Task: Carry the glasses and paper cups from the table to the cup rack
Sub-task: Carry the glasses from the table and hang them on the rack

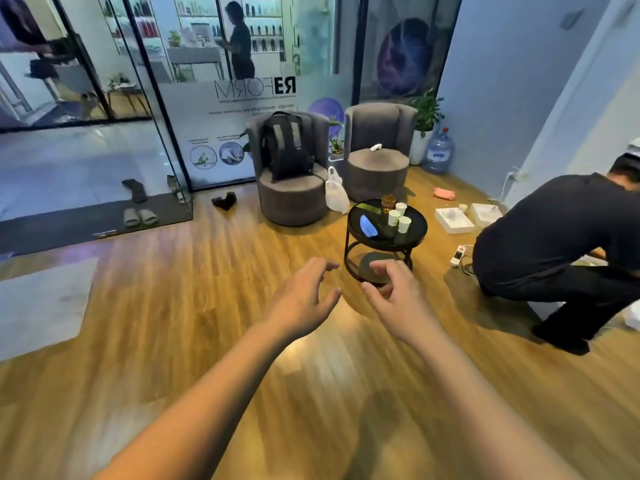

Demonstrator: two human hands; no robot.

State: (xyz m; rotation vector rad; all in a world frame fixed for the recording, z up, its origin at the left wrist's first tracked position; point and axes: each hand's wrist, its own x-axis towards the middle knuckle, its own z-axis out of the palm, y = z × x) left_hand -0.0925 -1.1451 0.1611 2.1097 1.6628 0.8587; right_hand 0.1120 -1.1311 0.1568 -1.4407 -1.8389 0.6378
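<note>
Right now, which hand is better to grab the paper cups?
Probably the right hand. It's open, empty, and lines up below the table where the paper cups stand. The left hand sits further left.

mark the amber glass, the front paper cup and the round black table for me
amber glass (388,203), head view, on its brown side wall.
front paper cup (404,224), head view, on its white side.
round black table (358,212), head view, on a bare part of the top near the left rim.

Three paper cups (398,214), one amber glass (388,203)
</note>
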